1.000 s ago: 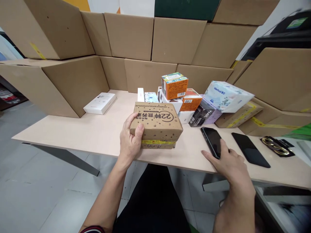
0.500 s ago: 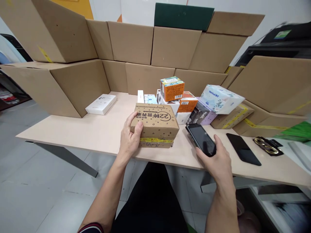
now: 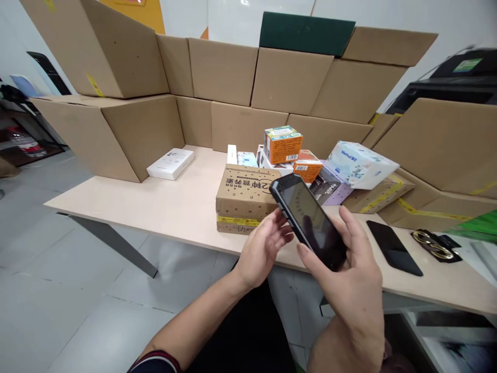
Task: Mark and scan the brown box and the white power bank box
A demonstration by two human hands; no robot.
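Observation:
My right hand point(image 3: 349, 280) grips a black handheld phone point(image 3: 310, 220) by its lower end, screen facing up and towards me. The phone is raised and tilted above the table's front edge. Close beside its left edge is my left hand point(image 3: 262, 248), fingers apart and palm turned towards the phone; some fingertips lie near or behind it, and contact cannot be made out. Just behind my left hand a brown cardboard box point(image 3: 244, 191) with Chinese print and yellow tape sits on the table. The phone covers the box's right corner.
Behind the box, an orange box point(image 3: 282, 147) tops a pile of small cartons. A tissue pack point(image 3: 361, 165) lies to the right. A second black phone point(image 3: 394, 247) and a gold-ringed item point(image 3: 435, 244) lie on the table point(image 3: 116, 210). A white box point(image 3: 171, 163) lies left. Cardboard walls point(image 3: 248, 124) stand behind.
My left hand has let go of the brown box and moved right to the phone. My right hand has lifted the phone off the table, up and to the left.

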